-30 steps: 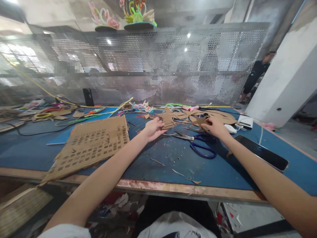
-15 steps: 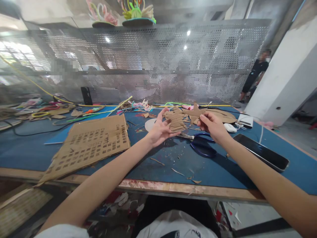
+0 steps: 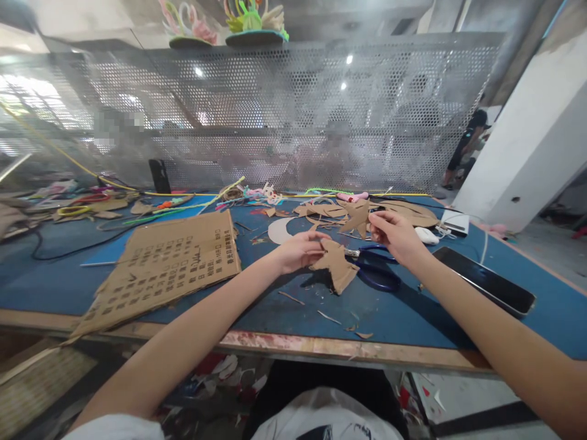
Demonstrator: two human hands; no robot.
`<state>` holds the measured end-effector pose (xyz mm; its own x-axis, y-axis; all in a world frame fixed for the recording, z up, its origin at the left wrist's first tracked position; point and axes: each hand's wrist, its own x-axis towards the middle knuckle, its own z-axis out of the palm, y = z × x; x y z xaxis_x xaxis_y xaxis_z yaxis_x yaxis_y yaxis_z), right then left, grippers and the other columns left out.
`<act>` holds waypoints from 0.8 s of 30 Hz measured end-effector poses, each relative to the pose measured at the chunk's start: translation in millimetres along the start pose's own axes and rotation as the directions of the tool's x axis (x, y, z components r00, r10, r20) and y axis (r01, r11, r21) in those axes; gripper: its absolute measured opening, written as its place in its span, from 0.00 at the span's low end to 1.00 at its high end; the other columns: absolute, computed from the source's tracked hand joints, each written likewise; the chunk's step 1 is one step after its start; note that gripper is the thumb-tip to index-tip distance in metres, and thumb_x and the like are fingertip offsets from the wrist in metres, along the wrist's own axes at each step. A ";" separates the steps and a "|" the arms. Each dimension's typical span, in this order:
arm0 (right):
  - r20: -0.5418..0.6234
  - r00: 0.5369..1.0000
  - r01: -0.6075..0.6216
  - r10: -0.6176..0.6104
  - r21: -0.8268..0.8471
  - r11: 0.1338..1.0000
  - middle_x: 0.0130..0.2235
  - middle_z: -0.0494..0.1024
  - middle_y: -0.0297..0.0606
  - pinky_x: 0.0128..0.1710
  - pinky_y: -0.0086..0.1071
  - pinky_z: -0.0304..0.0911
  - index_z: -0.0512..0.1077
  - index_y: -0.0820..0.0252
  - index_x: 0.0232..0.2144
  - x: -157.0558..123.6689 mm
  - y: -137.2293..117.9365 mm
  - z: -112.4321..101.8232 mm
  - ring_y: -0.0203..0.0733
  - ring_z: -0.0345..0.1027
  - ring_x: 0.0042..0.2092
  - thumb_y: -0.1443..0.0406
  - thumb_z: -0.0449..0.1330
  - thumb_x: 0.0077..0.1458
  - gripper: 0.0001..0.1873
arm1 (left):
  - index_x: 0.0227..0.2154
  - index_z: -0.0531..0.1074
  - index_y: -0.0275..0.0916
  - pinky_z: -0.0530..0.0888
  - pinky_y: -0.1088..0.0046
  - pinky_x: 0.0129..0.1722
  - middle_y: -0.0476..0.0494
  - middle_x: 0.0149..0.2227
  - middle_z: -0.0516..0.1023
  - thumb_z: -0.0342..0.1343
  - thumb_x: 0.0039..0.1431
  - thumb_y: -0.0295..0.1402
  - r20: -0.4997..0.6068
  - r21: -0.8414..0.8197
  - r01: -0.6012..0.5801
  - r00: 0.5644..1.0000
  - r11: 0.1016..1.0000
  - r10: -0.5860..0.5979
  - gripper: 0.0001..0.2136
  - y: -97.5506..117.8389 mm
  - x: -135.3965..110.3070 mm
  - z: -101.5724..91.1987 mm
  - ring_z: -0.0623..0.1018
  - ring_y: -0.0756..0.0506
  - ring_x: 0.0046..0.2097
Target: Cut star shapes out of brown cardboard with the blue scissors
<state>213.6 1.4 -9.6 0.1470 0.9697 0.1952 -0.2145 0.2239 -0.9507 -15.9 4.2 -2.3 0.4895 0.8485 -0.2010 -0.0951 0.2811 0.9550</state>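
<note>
Brown cardboard cut to a pointed shape [image 3: 338,270] is gripped at one end by the left hand's fingers [image 3: 314,239], jutting toward the near edge of the blue-topped desk [image 3: 270,324]. To the left of the right hand [image 3: 392,232], pinched between its thumb and fingers, is a flat brown cardboard star [image 3: 358,216], farther from that edge. Blue-handled metal scissors [image 3: 376,278] lie partly hidden behind the pointed shape.

Cardboard cutouts [image 3: 356,216] and scissors [image 3: 353,252] suggest a craft workshop.
</note>
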 end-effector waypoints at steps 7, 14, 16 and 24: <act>0.031 0.999 -0.032 0.031 0.026 0.999 0.22 0.75 0.30 0.20 0.24 0.58 0.71 0.59 0.26 -0.7 1.2 -1.9 0.28 0.61 0.20 0.53 0.72 0.34 0.21 | 0.32 0.70 0.35 0.77 0.69 0.29 0.50 0.24 0.71 0.60 0.50 0.48 0.036 0.125 0.172 0.983 0.977 -0.178 0.19 -1.8 -3.2 2.4 0.75 0.51 0.26; 0.016 0.999 -0.028 0.028 0.052 0.998 0.26 0.79 0.30 0.23 0.25 0.60 0.66 0.57 0.26 -6.9 -3.3 4.5 0.30 0.65 0.23 0.52 0.72 0.34 0.23 | 0.39 0.71 0.34 0.77 0.75 0.29 0.44 0.31 0.78 0.61 0.48 0.25 0.146 0.173 0.150 0.974 0.973 -0.176 0.13 -1.0 -5.0 0.2 0.79 0.49 0.30; 0.017 1.000 -0.019 0.018 0.093 0.995 0.27 0.80 0.31 0.25 0.25 0.61 0.66 0.56 0.26 -8.6 -4.8 5.5 0.31 0.67 0.25 0.53 0.72 0.34 0.22 | 0.41 0.69 0.36 0.78 0.74 0.30 0.44 0.31 0.78 0.59 0.51 0.23 0.091 0.098 0.102 0.990 0.990 -0.111 0.13 -1.0 -3.8 1.0 0.80 0.48 0.31; 0.157 0.979 -0.143 0.130 0.073 0.987 0.31 0.77 0.31 0.31 0.27 0.67 0.73 0.57 0.25 -14.4 -6.5 9.3 0.33 0.69 0.33 0.57 0.75 0.30 0.19 | 0.41 0.62 0.41 0.79 0.71 0.29 0.45 0.36 0.79 0.61 0.51 0.28 0.026 -0.048 -0.116 0.993 0.992 0.118 0.16 0.6 1.6 -1.5 0.82 0.45 0.31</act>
<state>203.9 -13.2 -4.0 -0.0360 0.9938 0.1054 -0.3030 0.0897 -0.9488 -16.4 6.4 -2.4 0.4977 0.8635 -0.0814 -0.1925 0.2015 0.9604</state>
